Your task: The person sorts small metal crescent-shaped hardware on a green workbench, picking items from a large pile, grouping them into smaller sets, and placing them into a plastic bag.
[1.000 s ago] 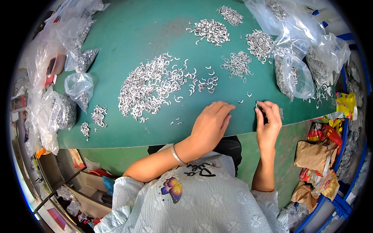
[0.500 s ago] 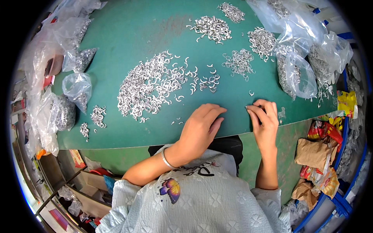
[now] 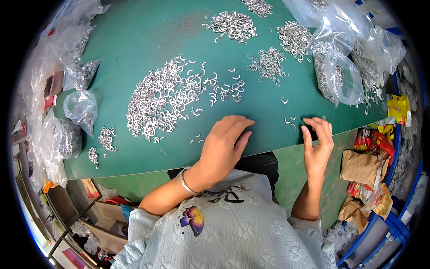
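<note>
My left hand (image 3: 226, 142) is over the near part of the green table (image 3: 179, 157), fingers bent and close together, thumb apart from them. Nothing shows between its fingertips; its palm is hidden. Close to the table's front edge, my right hand (image 3: 319, 144) has its thumb and forefinger apart, with nothing seen between them. Just left of it lie a few small silvery curved metal pieces (image 3: 287, 121), with a single curved piece (image 3: 284, 101) farther off. Beyond my left hand spreads a large pile of crescent-shaped metal pieces (image 3: 156, 98), with a looser cluster (image 3: 233, 91) at its right.
Farther back are piles of metal rings (image 3: 269, 63), more rings (image 3: 294, 38) and thicker curved pieces (image 3: 233, 25). Clear plastic bags of parts (image 3: 336, 80) line the right side; other bags (image 3: 81, 107) line the left. Two small heaps (image 3: 107, 138) sit front left.
My right hand has moved right and slightly down, and its thumb and forefinger have parted. Small metal pieces now lie beside it. The whole table view has shifted slightly left.
</note>
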`<state>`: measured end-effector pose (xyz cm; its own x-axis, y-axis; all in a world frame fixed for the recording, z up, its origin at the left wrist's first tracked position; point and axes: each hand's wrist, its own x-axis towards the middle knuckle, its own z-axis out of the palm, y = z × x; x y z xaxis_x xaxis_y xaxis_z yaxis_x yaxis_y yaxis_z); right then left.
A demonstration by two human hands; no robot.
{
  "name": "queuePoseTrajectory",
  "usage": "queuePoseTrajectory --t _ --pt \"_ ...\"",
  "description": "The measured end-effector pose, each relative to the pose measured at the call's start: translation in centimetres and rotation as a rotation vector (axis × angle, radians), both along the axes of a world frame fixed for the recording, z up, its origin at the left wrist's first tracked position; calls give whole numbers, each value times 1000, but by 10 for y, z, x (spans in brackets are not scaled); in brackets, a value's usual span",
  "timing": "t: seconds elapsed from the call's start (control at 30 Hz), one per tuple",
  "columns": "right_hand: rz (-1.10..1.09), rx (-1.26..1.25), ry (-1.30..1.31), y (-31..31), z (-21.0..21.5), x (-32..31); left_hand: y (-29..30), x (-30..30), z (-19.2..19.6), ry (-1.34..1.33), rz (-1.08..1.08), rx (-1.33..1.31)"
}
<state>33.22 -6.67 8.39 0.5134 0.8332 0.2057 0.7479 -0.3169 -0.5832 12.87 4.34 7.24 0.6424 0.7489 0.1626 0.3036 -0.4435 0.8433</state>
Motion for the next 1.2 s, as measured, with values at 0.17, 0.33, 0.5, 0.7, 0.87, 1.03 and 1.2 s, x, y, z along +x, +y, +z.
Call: queuePoseTrajectory --t 0.17,0.33,0.5,0.7,0.87,1.03,1.2 --pt "36 3 -22 1 1 -3 0 2 3 7 -16 -1" --pt "73 97 -92 31 0 -3 -1 1 6 24 -21 32" --pt "162 71 -165 58 -12 -8 1 -10 12 49 20 79" --pt "295 112 -4 59 -10 -31 2 -54 16 105 188 114" --pt "452 126 38 66 -5 -63 -2 -81 10 192 254 142" --pt "656 117 108 67 -10 -103 -7 -89 13 264 290 120" --pt "639 109 120 70 -14 -110 -3 -89 4 216 239 139"
